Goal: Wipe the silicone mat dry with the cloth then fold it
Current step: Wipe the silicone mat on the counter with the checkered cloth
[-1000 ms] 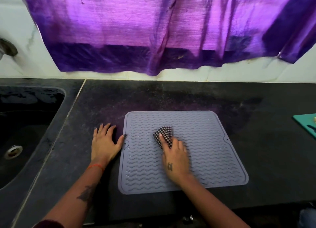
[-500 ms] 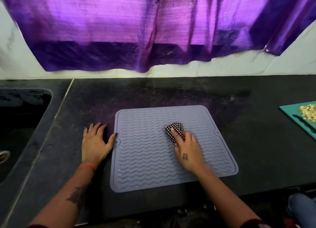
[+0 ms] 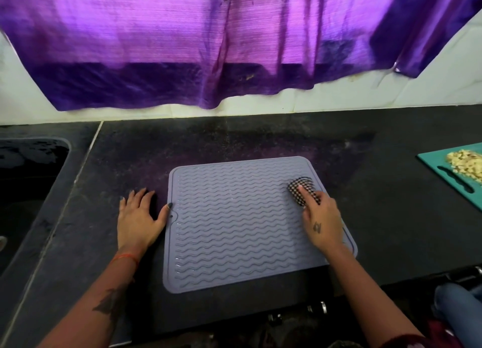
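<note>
A grey silicone mat [image 3: 234, 222] with wavy ridges lies flat on the dark counter. A small black-and-white checked cloth [image 3: 302, 191] sits bunched on the mat near its right edge. My right hand [image 3: 322, 222] presses the cloth down onto the mat, fingers extended over it. My left hand [image 3: 139, 219] lies flat on the counter just left of the mat, its thumb touching the mat's left edge.
A black sink [image 3: 28, 191] is set into the counter at the left. A teal cutting board [image 3: 453, 172] with chopped pale food sits at the right edge. A purple curtain [image 3: 234, 42] hangs over the white back wall. The counter's front edge runs just below the mat.
My right hand has slid the cloth rightward across the mat, from its middle to near its right edge. My left hand has stayed at the mat's left edge.
</note>
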A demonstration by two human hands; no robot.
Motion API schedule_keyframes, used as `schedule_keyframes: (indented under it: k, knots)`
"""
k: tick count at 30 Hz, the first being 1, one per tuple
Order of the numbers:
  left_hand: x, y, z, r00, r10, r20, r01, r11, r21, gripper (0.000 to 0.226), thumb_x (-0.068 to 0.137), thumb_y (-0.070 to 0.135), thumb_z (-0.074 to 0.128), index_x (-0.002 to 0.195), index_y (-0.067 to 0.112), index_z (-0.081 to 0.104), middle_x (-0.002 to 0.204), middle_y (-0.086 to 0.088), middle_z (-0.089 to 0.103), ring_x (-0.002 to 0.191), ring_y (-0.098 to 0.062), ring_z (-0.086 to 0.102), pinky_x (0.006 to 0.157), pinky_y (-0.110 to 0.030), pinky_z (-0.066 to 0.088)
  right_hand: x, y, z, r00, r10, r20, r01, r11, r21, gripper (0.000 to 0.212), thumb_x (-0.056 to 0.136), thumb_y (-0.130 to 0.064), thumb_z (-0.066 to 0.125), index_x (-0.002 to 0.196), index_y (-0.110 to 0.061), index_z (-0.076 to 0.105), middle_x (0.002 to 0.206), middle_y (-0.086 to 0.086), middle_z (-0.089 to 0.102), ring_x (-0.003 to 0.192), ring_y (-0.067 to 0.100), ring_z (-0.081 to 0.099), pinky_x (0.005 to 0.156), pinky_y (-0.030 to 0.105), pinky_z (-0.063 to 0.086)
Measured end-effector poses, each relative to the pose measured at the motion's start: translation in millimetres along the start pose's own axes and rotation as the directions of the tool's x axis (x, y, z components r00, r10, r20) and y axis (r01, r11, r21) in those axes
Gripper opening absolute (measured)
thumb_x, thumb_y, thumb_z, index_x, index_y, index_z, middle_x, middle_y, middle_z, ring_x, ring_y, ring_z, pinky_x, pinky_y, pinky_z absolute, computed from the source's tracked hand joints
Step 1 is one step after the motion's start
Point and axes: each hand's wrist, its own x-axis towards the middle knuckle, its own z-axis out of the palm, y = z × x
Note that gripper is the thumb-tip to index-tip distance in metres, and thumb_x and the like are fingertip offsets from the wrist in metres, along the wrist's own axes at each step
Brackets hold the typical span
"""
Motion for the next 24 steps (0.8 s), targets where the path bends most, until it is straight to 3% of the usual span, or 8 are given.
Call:
schedule_keyframes:
  k: [3, 8, 11, 16, 20, 24]
  knots:
    - [0.6, -0.3, 0.4, 1.000, 0.003, 0.002, -0.003, 1.000, 0.005, 0.087, 0.078, 0.070, 0.022, 0.129, 0.007, 0.053, 0.141, -0.015, 0.046, 0.137, -0.032, 0.030, 0.116, -0.044, 0.012, -9.1, 12.2, 5.1, 0.996, 0.091, 0.005, -0.091, 0.995, -0.035, 0.053, 0.085, -0.016, 0.057, 0.137, -0.019, 0.045, 0.123, 0.026, 0.048, 0.095, 0.040, 0.050, 0.081, 0.047, 0.046]
    - [-0.5, 0.2, 0.0, 1.000, 0.003, 0.001, -0.003, 1.000, 0.006, 0.086, 0.078, 0.070, 0.023, 0.129, 0.007, 0.054, 0.140, -0.015, 0.046, 0.137, -0.032, 0.031, 0.116, -0.044, 0.013, -0.6, 14.2, -8.1, 0.994, 0.075, 0.073, -0.079, 0.995, 0.053, 0.051, 0.087, -0.015, 0.055, 0.137, -0.021, 0.045, 0.126, 0.021, 0.045, 0.102, 0.036, 0.047, 0.087, 0.044, 0.042]
    - [-1.3, 0.9, -0.9, 1.000, -0.001, 0.002, 0.001, 1.000, 0.001, 0.086, 0.078, 0.070, 0.023, 0.129, 0.008, 0.054, 0.140, -0.015, 0.046, 0.137, -0.032, 0.031, 0.116, -0.044, 0.012, -11.0, 22.3, -10.1, 0.992, 0.124, -0.031, -0.123, 0.992, 0.039, 0.049, 0.082, -0.011, 0.059, 0.130, -0.017, 0.053, 0.117, 0.024, 0.051, 0.094, 0.039, 0.050, 0.080, 0.046, 0.045]
    - [-1.8, 1.5, -1.3, 1.000, 0.000, 0.002, 0.000, 1.000, -0.013, 0.086, 0.077, 0.070, 0.023, 0.128, 0.008, 0.053, 0.140, -0.015, 0.046, 0.137, -0.033, 0.030, 0.116, -0.044, 0.011, -32.4, 23.6, -0.9, 0.990, 0.134, -0.046, -0.136, 0.990, -0.040, 0.054, 0.078, -0.030, 0.035, 0.125, -0.014, 0.056, 0.107, 0.027, 0.054, 0.078, 0.040, 0.052, 0.068, 0.045, 0.048]
    - [-2.4, 1.0, -0.7, 1.000, -0.002, 0.001, 0.002, 1.000, -0.017, 0.085, 0.078, 0.069, 0.022, 0.129, 0.008, 0.053, 0.140, -0.015, 0.046, 0.137, -0.033, 0.030, 0.116, -0.044, 0.011, -31.4, 15.3, -8.9, 0.981, 0.189, -0.040, -0.190, 0.982, -0.019, 0.051, 0.085, -0.015, 0.052, 0.135, -0.017, 0.046, 0.118, 0.024, 0.048, 0.097, 0.039, 0.048, 0.083, 0.047, 0.044]
    - [-1.8, 0.7, -0.2, 1.000, -0.005, 0.008, 0.005, 1.000, -0.010, 0.085, 0.078, 0.069, 0.022, 0.129, 0.008, 0.053, 0.141, -0.015, 0.046, 0.137, -0.033, 0.030, 0.116, -0.045, 0.013, -63.3, -7.6, 2.8, 0.985, 0.150, -0.086, -0.151, 0.988, -0.016, 0.055, 0.083, -0.025, 0.039, 0.136, -0.014, 0.044, 0.110, 0.024, 0.051, 0.090, 0.039, 0.052, 0.073, 0.045, 0.049]
